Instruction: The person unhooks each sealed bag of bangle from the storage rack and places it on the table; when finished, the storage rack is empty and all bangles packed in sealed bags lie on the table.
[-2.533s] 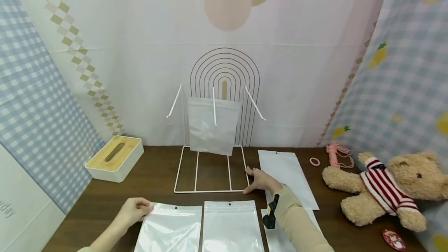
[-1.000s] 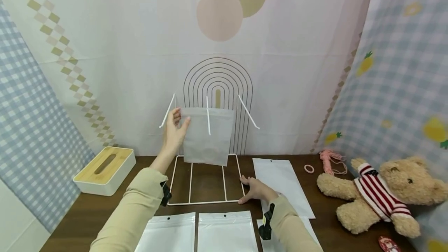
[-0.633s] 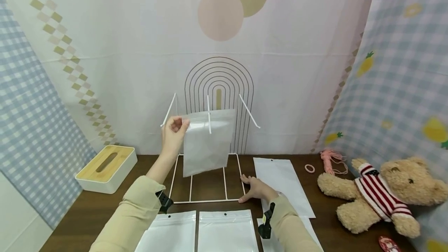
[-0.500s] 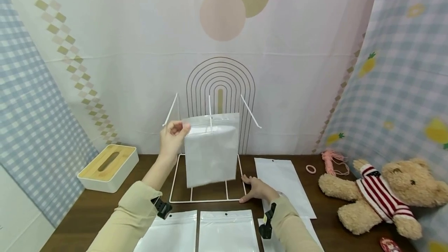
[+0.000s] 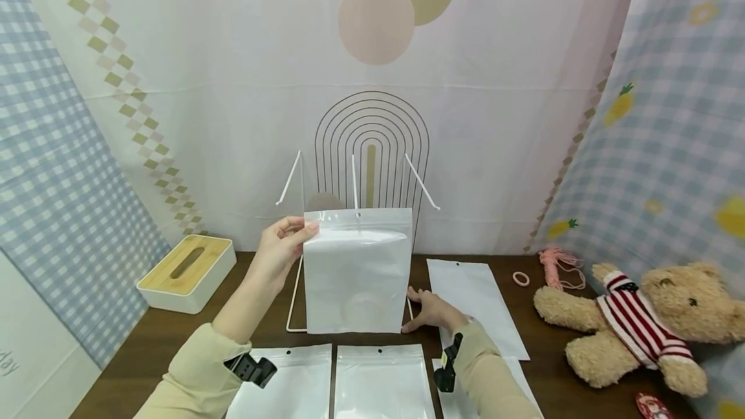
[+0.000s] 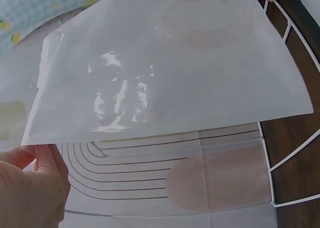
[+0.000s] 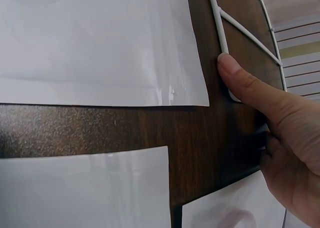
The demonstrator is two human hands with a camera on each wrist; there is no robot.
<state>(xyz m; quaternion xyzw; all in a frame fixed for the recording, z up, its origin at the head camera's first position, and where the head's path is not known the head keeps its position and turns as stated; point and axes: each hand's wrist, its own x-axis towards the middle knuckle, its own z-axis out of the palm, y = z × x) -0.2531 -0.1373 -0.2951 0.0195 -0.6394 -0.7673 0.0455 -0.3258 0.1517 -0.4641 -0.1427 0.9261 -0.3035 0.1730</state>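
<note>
A: What has the left hand [image 5: 279,251] got?

B: A white bag [image 5: 356,273], pinched at its top left corner between thumb and fingers. It hangs upright in the air in front of the rack [image 5: 355,193], its punched hole level with the tip of the middle prong. A corner pinch leaves the hole clear, I'd say.

A: Is the bag on the prong or off it?

B: Hard to tell. In the head view the prong tip sits right at the hole, but I can't say whether it passes through. The left wrist view shows only the bag's glossy face and the thumb at its edge.

A: And the right hand [image 5: 433,312]?

B: Flat and relaxed on the worktop [image 5: 256,315], holding nothing. Its fingers press on the front right corner of the rack's base, plain in the right wrist view [image 7: 225,83]. That likely keeps the light wire rack from sliding.

A: Anything else around?

B: More bags lie flat near the front edge [image 5: 381,380], and one to the right of the rack [image 5: 474,296]. A tissue box [image 5: 187,271] sits left, a teddy bear [image 5: 634,319] right.
</note>
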